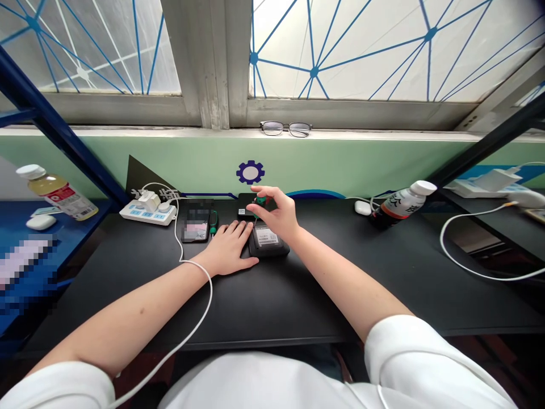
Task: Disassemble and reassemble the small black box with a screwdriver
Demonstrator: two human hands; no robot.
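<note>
My right hand [279, 213] pinches a small screwdriver with a green handle [260, 200] between thumb and fingers. Its thin shaft points down toward the left side of a black boxy device [269, 250] with a white label; whether the tip touches it I cannot tell. My left hand [230, 247] lies flat on the black table, fingers stretched, close against the device's left edge. Behind the device is another black box [246, 209] bearing a small white code label, partly hidden by my right hand. A second green-handled screwdriver [213, 230] lies left of it, beside a phone [196, 226].
A white power strip [147, 213] with plugs stands at the back left, and its white cable [210, 289] runs across my left forearm. At the back right are a dark-filled bottle [400, 204] and a white earbud case [363, 208]. Glasses [286, 129] rest on the window ledge.
</note>
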